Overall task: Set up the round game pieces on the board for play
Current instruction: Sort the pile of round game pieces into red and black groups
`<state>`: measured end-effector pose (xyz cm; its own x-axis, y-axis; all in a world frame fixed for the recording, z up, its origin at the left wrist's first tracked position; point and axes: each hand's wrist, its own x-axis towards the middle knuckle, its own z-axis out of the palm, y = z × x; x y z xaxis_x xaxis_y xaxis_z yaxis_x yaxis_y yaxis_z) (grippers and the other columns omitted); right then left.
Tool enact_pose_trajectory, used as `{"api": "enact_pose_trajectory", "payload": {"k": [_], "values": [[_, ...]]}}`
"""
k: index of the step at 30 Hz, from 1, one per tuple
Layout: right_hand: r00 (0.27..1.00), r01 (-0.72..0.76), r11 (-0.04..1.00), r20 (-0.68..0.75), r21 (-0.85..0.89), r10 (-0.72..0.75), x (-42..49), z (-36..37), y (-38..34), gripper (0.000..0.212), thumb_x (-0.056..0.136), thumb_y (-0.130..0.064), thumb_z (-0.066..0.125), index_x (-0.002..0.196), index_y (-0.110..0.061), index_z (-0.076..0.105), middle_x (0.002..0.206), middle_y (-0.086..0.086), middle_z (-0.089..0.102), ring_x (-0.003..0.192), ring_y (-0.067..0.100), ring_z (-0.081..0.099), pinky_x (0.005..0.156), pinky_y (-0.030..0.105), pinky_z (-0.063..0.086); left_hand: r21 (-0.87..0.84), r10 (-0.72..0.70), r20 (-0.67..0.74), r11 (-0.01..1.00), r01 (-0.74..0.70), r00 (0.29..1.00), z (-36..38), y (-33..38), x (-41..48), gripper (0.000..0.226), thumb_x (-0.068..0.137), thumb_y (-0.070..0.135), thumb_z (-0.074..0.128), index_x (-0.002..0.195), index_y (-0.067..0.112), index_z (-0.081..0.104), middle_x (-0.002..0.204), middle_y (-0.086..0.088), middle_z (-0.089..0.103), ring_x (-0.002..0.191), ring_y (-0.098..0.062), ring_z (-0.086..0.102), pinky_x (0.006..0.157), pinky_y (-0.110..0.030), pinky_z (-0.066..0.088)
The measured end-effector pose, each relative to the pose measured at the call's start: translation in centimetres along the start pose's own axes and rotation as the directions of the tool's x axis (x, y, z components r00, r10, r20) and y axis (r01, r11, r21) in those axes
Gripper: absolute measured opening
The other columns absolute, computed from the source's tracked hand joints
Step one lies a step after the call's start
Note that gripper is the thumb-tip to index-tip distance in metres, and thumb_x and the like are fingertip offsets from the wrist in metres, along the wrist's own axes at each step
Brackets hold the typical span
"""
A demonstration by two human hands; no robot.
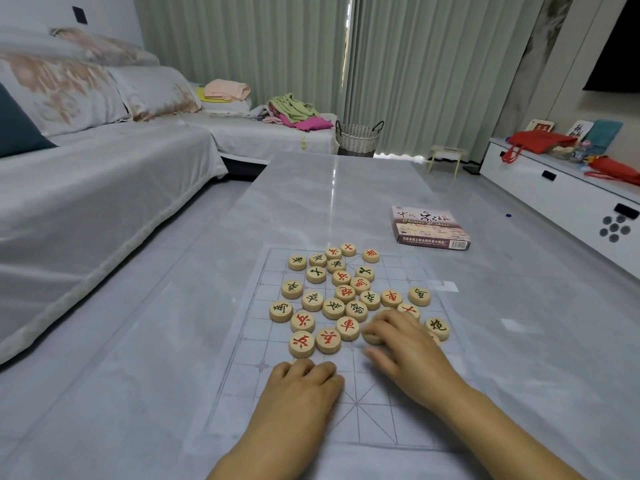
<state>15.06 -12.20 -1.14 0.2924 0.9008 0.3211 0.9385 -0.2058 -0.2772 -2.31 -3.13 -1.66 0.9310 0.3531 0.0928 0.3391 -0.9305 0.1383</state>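
Several round wooden game pieces (347, 328) with red or dark characters lie bunched in the middle of a thin, see-through board sheet (377, 424) with a printed grid. My left hand (304, 382) rests knuckles-up on the sheet just below the lowest pieces, fingers curled under; whether it holds anything is hidden. My right hand (405, 344) reaches into the right side of the heap, its fingertips on a plain-looking piece (372, 337) and its palm covering a few others.
The game's box (429, 227) lies on the grey glossy table (311, 188) beyond the board, to the right. A covered sofa (86, 188) runs along the left, a white cabinet (554, 195) along the right, and a wicker basket (358, 137) stands past the table.
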Motion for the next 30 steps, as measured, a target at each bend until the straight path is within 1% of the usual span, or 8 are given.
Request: {"api": "enact_pose_trajectory", "payload": {"k": [4,8,11,14,18,21,25,30], "values": [[0.975,0.189,0.982,0.115,0.005,-0.188,3.9,2.7,-3.6,0.040,0.086,-0.039,0.046,0.119,-0.020,0.058,0.121,0.004,0.055,0.111,0.023,0.048,0.088,0.036,0.040,0.032,-0.013,-0.088,0.999,0.016,0.996,-0.2,-2.2,-0.4,0.043,0.089,0.030,0.022,0.114,0.030,0.057,0.132,0.018,0.050,0.118,-0.015,0.049,0.093,-0.032,0.035],[0.959,0.241,0.959,0.189,-0.146,-0.212,6.0,3.8,-5.4,0.040,0.086,-0.042,0.052,0.117,-0.018,0.056,0.116,0.009,0.050,0.106,0.029,0.047,0.081,0.039,0.036,-0.163,-0.177,-0.055,0.973,0.166,0.983,-0.5,-5.7,-1.3,0.041,0.076,0.036,0.028,0.079,0.024,0.067,0.087,0.012,0.070,0.080,-0.015,0.068,0.064,-0.024,0.048],[0.957,0.273,0.941,0.153,-0.198,-0.245,5.4,3.8,-5.2,0.034,0.082,-0.045,0.055,0.098,-0.016,0.060,0.096,0.009,0.054,0.083,0.027,0.055,0.064,0.031,0.033,-0.265,-0.265,-0.185,0.941,0.212,0.946,-1.3,-6.4,-1.6,0.032,0.087,0.034,0.044,0.108,0.026,0.067,0.122,0.011,0.063,0.110,-0.010,0.059,0.086,-0.018,0.043],[0.975,0.218,0.938,0.106,-0.270,-0.196,4.1,4.0,-4.7,0.036,0.074,-0.057,0.045,0.082,-0.024,0.057,0.080,-0.001,0.055,0.065,0.016,0.055,0.053,0.022,0.036,-0.254,-0.364,-0.123,0.911,0.325,0.923,-1.8,-6.5,-1.6,0.047,0.089,0.031,0.055,0.135,0.028,0.044,0.149,0.008,0.033,0.136,-0.015,0.032,0.107,-0.028,0.030],[0.986,0.153,0.954,0.099,-0.257,-0.131,3.1,4.1,-4.4,0.042,0.074,-0.060,0.038,0.079,-0.022,0.056,0.077,-0.001,0.054,0.057,0.015,0.054,0.045,0.022,0.036,-0.159,-0.474,-0.016,0.870,0.466,0.880,-2.2,-6.3,-1.5,0.054,0.085,0.040,0.056,0.135,0.024,0.040,0.144,0.003,0.035,0.130,-0.020,0.034,0.101,-0.028,0.036],[0.977,0.186,0.964,0.139,-0.191,-0.161,2.8,3.8,-4.1,0.050,0.075,-0.059,0.039,0.084,-0.014,0.057,0.085,0.005,0.056,0.057,0.022,0.056,0.043,0.025,0.037,-0.231,-0.458,-0.012,0.866,0.443,0.889,-1.6,-6.1,-1.0,0.047,0.084,0.035,0.060,0.127,0.021,0.046,0.140,0.003,0.038,0.128,-0.018,0.034,0.095,-0.028,0.040],[0.979,0.203,0.968,0.049,-0.147,-0.198,2.1,2.2,-3.3,0.056,0.075,-0.063,0.041,0.094,-0.013,0.057,0.097,0.006,0.056,0.066,0.023,0.058,0.049,0.026,0.037,-0.269,-0.417,0.013,0.874,0.405,0.909,-1.3,-5.3,-0.4,0.056,0.086,0.035,0.059,0.137,0.026,0.037,0.152,0.003,0.023,0.140,-0.016,0.020,0.107,-0.028,0.032],[0.954,-0.283,0.954,-0.128,-0.103,0.270,2.2,-2.6,3.6,0.045,0.082,-0.054,0.054,0.105,-0.016,0.054,0.109,0.001,0.048,0.088,0.026,0.057,0.072,0.036,0.046,-0.252,-0.408,0.012,0.882,0.397,0.913,-1.3,-5.3,-0.3,0.060,0.088,0.038,0.055,0.141,0.027,0.030,0.154,0.004,0.017,0.142,-0.016,0.015,0.109,-0.029,0.029]]}}
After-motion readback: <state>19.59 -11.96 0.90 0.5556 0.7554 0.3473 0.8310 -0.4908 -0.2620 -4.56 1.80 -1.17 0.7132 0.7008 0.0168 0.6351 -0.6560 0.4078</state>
